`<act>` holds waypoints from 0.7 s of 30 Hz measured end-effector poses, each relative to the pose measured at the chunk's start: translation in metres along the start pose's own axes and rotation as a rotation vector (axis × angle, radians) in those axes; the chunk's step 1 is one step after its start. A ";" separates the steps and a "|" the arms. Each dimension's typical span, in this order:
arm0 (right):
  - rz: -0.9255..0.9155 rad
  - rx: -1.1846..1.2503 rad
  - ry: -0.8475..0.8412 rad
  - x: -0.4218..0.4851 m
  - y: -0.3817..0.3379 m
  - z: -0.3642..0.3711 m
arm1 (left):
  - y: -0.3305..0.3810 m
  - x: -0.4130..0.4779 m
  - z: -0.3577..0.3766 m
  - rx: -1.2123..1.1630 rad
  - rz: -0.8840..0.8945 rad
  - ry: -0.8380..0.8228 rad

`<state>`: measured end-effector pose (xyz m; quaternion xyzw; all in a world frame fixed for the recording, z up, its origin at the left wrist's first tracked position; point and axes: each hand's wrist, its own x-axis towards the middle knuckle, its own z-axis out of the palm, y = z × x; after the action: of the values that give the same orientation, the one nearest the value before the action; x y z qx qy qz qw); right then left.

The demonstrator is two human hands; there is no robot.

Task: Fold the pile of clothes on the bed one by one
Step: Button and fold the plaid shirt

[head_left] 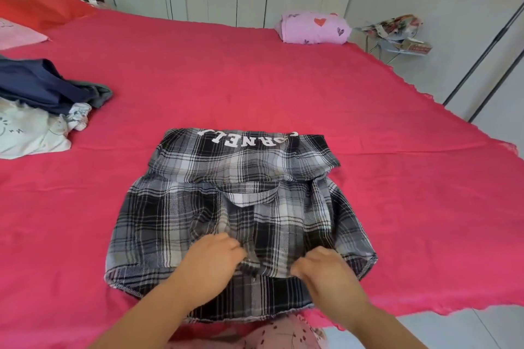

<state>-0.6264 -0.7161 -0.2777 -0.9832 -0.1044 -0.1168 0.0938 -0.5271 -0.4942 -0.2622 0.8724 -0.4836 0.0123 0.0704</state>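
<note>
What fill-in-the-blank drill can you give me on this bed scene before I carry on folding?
1. The left hand and the right hand both grip the ____-and-white plaid shirt.
2. Its white letters lie at the ____ end, away from the person.
3. The unfolded pile lies on the person's ____ side.
4. The folded lilac garment bears red ____.
Missing words: black; far; left; hearts.

One bed (pixel 255 79). One plaid shirt (pixel 198 207). Two hands: a left hand (pixel 211 260) and a right hand (pixel 323 269). One loose pile of clothes (pixel 42 99), at least three garments. One folded lilac garment (pixel 312 26). Two pillows: a red pillow (pixel 37 5) and a pink pillow (pixel 17 34).
</note>
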 end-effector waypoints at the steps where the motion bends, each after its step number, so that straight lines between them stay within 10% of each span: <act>1: 0.041 0.005 0.012 0.000 0.000 0.001 | 0.002 -0.004 0.003 0.040 0.005 -0.013; 6: 0.295 -0.011 0.035 0.004 0.026 -0.015 | -0.007 -0.015 -0.002 0.098 -0.062 0.057; 14: 0.367 -0.105 -0.411 -0.009 0.072 -0.034 | -0.060 -0.044 -0.018 0.169 -0.382 -0.143; 21: 0.450 -0.060 -0.067 -0.016 0.096 -0.019 | -0.084 -0.080 -0.015 0.107 -0.487 -0.116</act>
<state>-0.6239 -0.8153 -0.2792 -0.9874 0.1178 -0.0631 0.0846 -0.4979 -0.3813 -0.2636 0.9649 -0.2611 -0.0297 -0.0029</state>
